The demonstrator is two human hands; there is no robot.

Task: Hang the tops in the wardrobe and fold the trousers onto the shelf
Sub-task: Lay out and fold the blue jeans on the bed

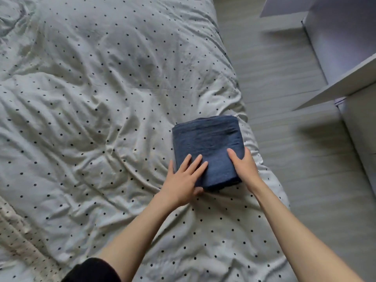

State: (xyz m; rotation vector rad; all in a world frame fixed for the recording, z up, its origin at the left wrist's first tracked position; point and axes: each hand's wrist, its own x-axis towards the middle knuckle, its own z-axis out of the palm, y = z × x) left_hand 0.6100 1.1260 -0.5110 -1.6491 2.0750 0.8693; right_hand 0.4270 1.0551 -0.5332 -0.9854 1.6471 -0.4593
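Observation:
A pair of navy blue trousers [207, 143], folded into a compact square bundle, lies on the bed [91, 119] close to its right edge. My left hand [183, 180] rests flat on the bundle's near left corner, fingers straight on top and thumb against the near edge. My right hand [244, 165] grips the bundle's near right side, thumb on top and fingers hidden down the side. No tops are in view.
The bed has a crumpled white duvet with small dark dots. Grey plank floor [284, 139] runs along its right side. A white wardrobe [345, 47] with an open door or panel [335, 90] stands at the far right.

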